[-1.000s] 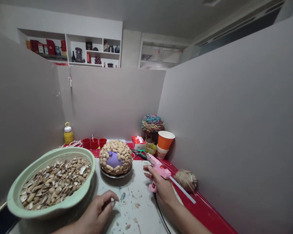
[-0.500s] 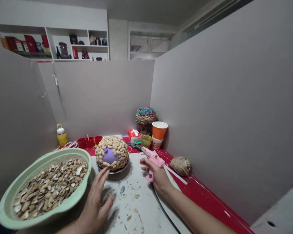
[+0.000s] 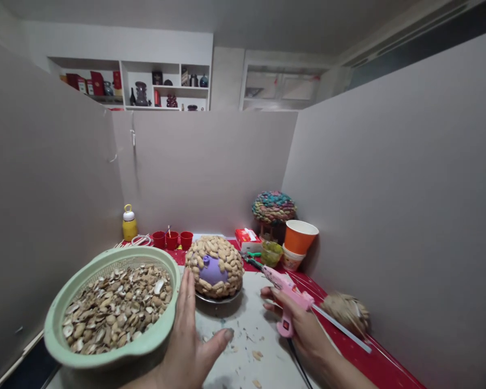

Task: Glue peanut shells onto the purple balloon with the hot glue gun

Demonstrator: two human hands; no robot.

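My right hand (image 3: 303,321) is wrapped round the handle of a pink hot glue gun (image 3: 287,292), its nozzle pointing up and left, with a clear glue stick (image 3: 342,328) out of the back. My left hand (image 3: 192,332), fingers stretched and thumb spread, holds nothing; it is between the green basin and the balloon. In front of it, a purple balloon (image 3: 214,272) covered with peanut shells (image 3: 221,249) rests on a metal dish (image 3: 222,299), a purple patch bare towards me. On the left, the green basin (image 3: 176,302) holds many loose peanut shells (image 3: 121,308).
Behind stand red cups (image 3: 172,240), a yellow bottle (image 3: 129,227), a tissue box (image 3: 248,239), a yellow-green bowl (image 3: 271,254), an orange paper cup (image 3: 299,237) and a colourful mushroom-shaped piece (image 3: 274,208). A twine ball (image 3: 346,313) lies by the right partition (image 3: 389,189). Shell bits litter the white board (image 3: 247,313).
The view has swung left, so everything sits further right in it. My left hand has its fingers straighter, closer beside the balloon. My right hand still holds the glue gun.
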